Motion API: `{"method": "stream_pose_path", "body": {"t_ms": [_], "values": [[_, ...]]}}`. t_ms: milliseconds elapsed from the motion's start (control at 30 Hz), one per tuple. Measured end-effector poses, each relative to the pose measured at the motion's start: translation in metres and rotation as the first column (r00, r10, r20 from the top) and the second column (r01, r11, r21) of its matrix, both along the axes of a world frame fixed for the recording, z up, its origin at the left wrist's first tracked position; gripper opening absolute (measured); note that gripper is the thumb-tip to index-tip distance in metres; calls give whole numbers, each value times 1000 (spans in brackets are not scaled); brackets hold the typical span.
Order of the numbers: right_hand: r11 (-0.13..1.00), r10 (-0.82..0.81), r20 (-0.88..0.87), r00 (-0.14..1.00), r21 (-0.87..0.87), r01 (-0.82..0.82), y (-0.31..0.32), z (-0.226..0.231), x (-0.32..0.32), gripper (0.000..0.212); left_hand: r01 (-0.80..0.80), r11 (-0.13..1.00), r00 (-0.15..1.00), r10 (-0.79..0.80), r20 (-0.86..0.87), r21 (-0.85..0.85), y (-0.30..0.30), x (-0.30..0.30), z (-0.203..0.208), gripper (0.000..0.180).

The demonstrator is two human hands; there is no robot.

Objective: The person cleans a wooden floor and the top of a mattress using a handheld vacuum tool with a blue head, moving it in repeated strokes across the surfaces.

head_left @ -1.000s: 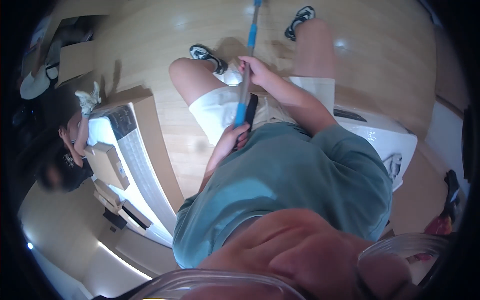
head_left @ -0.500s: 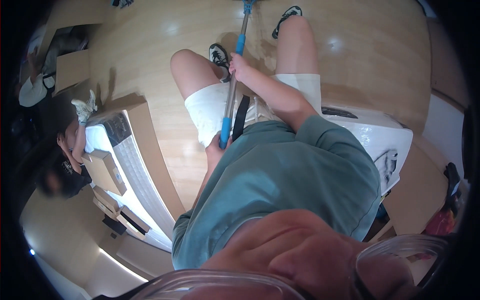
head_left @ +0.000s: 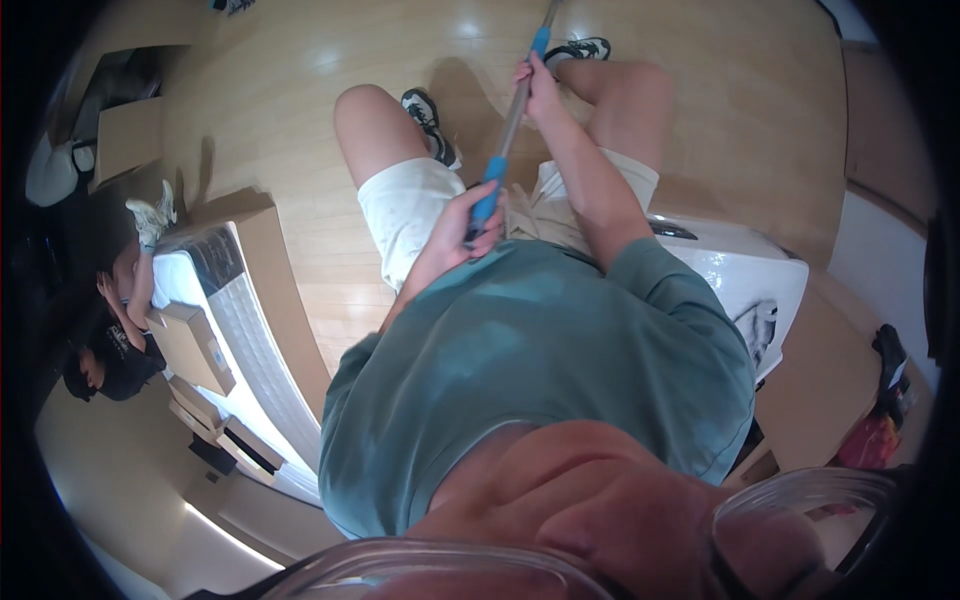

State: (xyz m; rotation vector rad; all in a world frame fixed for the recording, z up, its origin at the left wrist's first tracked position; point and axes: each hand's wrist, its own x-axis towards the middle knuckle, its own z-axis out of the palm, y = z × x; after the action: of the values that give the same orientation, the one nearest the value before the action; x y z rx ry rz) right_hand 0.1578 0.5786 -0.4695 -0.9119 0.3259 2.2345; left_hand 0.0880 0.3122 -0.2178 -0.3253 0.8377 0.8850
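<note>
Two hands on a long pole

The left hand [head_left: 470, 215] is wrapped tight around the blue grip at the near end of the long pole [head_left: 512, 115], close to the green shirt [head_left: 540, 370]. The right hand [head_left: 537, 85] grasps the grey part higher up, near another blue band. The pole slants away over the wooden floor [head_left: 300, 90], between the two knees. A white mattress [head_left: 250, 340] lies off to the left.

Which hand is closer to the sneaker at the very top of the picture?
The right hand. It grips the pole high up, just beside the top sneaker. The left hand holds the blue grip lower down, farther from it.
</note>
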Motion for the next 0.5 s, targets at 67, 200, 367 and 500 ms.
{"method": "stream_pose_path", "body": {"t_ms": [67,200,367,500], "values": [[994,59,-46,997,92,-55,17,-5,21,30,7,1000,1000,-8,26,25,18,23,1,30],[954,115,429,896,204,-220,6,6,15,27,-4,992,1000,3,5,125,25,30,-16,28],[960,127,474,871,164,-229,-30,3,-19,27,-67,992,997,64,32,109,-3,-3,-31,23],[849,256,653,713,201,-488,-85,-1,-67,28,-259,966,957,260,126,-23,-58,-49,22,18]]}}
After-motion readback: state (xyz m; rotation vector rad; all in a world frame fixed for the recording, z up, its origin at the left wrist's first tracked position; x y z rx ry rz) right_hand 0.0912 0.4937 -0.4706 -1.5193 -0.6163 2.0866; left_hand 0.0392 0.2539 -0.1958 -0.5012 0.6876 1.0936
